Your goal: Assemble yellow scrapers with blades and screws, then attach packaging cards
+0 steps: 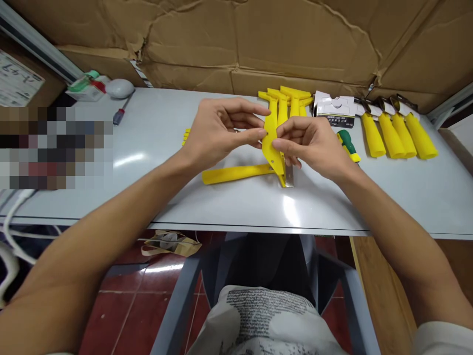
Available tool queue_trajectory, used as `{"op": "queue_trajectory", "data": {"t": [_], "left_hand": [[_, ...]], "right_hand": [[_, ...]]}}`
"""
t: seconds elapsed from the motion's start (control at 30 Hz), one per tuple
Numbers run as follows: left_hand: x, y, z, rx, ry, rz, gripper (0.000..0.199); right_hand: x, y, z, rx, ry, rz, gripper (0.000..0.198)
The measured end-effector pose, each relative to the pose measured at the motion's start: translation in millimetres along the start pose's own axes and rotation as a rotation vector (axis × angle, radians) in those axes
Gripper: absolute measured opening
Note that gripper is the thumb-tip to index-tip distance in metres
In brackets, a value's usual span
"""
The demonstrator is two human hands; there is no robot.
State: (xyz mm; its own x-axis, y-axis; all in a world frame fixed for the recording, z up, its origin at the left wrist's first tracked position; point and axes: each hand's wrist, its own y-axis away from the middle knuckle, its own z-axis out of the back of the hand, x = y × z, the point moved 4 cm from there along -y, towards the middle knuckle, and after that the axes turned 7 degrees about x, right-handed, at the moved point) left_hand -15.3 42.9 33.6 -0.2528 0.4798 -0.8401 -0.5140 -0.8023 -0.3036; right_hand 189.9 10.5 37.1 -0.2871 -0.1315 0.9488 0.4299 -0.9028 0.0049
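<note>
Above the white table, a flat yellow plastic piece [272, 143] with a pointed lower end and small holes is held between my two hands. My right hand [314, 145] pinches its right edge between thumb and fingers. From the other side, my left hand [225, 128] meets its left edge with the thumb tip, fingers curled; a small shiny bit shows behind that thumb, too small to name. Beneath lies a long yellow handle [236, 174], its right end passing under the held piece. A metal strip [289, 176] shows beside the piece's lower tip, partly hidden.
Several yellow T-shaped parts [293, 101] lie behind my hands, beside a white and black box [334, 108]. Right of it are a green and yellow screwdriver handle [346, 143] and several yellow-handled tools [395, 133]. A screwdriver [120, 114] lies far left. Cardboard [273, 39] lines the back.
</note>
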Motion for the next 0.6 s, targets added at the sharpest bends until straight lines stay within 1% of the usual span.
{"op": "queue_trajectory", "data": {"t": [0.1,0.17,0.23,0.3,0.43,0.5,0.6], "left_hand": [[-4,1,-1,0.041,-0.104,-0.008,0.065],[-4,1,-3,0.109,-0.188,-0.040,0.068],[-1,2,-8,0.200,-0.287,-0.073,0.068],[1,4,-14,0.271,-0.373,-0.084,0.067],[3,9,-24,0.322,-0.498,-0.070,0.065],[3,10,-27,0.326,-0.532,-0.065,0.065],[4,11,-29,0.338,-0.557,-0.048,0.064]], "right_hand": [[-2,0,14,-0.011,0.010,-0.059,0.030],[-6,2,29,-0.042,-0.011,-0.135,0.031],[-11,3,41,-0.052,-0.049,-0.225,0.043],[-16,5,47,-0.017,-0.073,-0.311,0.054],[-27,5,44,0.090,-0.079,-0.414,0.056],[-31,3,40,0.111,-0.069,-0.431,0.057],[-36,0,35,0.107,-0.066,-0.434,0.059]]}}
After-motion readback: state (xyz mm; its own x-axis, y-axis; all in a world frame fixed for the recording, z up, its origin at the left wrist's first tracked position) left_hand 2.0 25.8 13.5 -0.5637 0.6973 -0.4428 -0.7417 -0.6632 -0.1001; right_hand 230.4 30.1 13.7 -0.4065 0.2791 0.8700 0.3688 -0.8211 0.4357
